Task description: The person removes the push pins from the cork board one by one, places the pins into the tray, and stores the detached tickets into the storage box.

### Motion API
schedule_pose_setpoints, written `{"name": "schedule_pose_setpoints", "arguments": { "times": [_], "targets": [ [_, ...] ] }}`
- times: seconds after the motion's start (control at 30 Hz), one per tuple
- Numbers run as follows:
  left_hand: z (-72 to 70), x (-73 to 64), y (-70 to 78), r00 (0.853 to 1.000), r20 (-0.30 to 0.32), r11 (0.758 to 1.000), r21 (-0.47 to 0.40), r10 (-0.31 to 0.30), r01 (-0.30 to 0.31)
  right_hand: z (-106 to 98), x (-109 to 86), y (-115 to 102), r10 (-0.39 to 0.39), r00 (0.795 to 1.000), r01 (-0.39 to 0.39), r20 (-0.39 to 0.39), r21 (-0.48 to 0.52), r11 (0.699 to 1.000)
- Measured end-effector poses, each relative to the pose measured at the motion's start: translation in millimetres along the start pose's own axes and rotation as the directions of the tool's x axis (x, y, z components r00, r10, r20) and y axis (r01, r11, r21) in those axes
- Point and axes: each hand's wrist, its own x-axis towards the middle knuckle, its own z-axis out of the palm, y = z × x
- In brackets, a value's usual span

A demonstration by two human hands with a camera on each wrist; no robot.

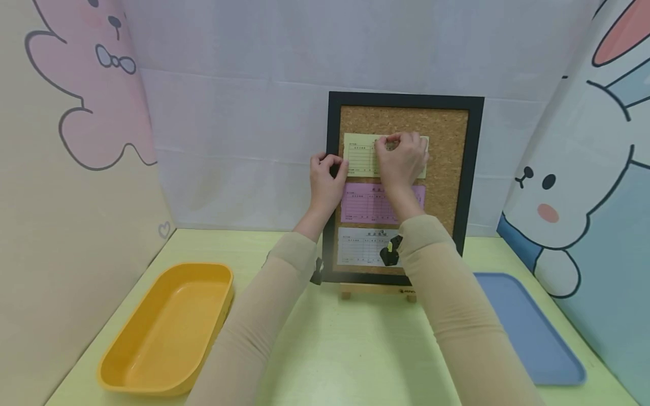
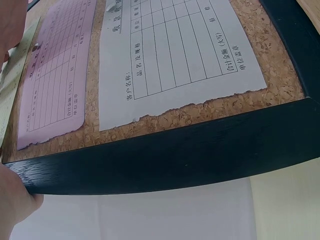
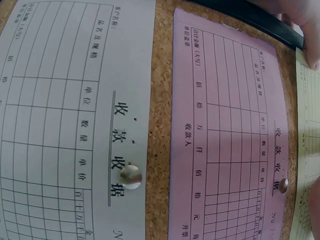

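A yellow slip [image 1: 361, 155] is lying flat against the cork board [image 1: 447, 169], above the other two slips. The right hand [image 1: 403, 158] is covering part of it, its fingers bending and its thumb and index finger meeting near the slip's top edge; whether they are pinching something small, I cannot tell. The left hand [image 1: 327, 177] is gripping the left side of the black frame [image 1: 406, 100], just beside the slip's left edge. Directly below, a pink slip [image 1: 363, 203] is hanging by a shiny pin [image 3: 283, 185], and under that a white slip [image 1: 358, 245] is hanging by another round pin [image 3: 131, 177]. The framed board is standing upright on a wooden stand [image 1: 376, 288], which is resting on a pale green table [image 1: 330, 349]. Farther out, a deep orange tray [image 1: 223, 270] is sitting to the left and a blue tray [image 1: 533, 338] to the right. Behind, a white cloth [image 1: 244, 124] is hanging between a cartoon bear [image 1: 106, 113] and a cartoon rabbit [image 1: 553, 197].
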Motion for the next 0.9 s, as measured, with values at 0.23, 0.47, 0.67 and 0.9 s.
{"name": "schedule_pose_setpoints", "arguments": {
  "times": [0.23,0.47,0.67,0.9],
  "targets": [
    [-1.1,-0.3,-1.0,1.000,-0.004,1.000,0.002,-0.002,0.002,-1.1,-1.5,0.4,-0.014,1.000,0.014,0.004,0.019,1.000],
    [-1.8,-0.9,-0.6,1.000,-0.001,1.000,0.003,0.000,0.000,-2.4,-3.1,0.8,-0.033,0.999,0.033,0.005,0.019,0.999],
    [-1.2,-0.7,-1.0,1.000,-0.006,1.000,-0.003,-0.001,0.001,-4.0,-3.1,0.1,-0.045,0.999,0.045,0.004,0.033,0.998],
    [0.3,0.5,-1.6,1.000,-0.001,1.000,-0.003,-0.014,0.014,-4.1,-1.8,2.0,-0.045,0.999,0.046,-0.028,0.053,0.998]
  ]
}}
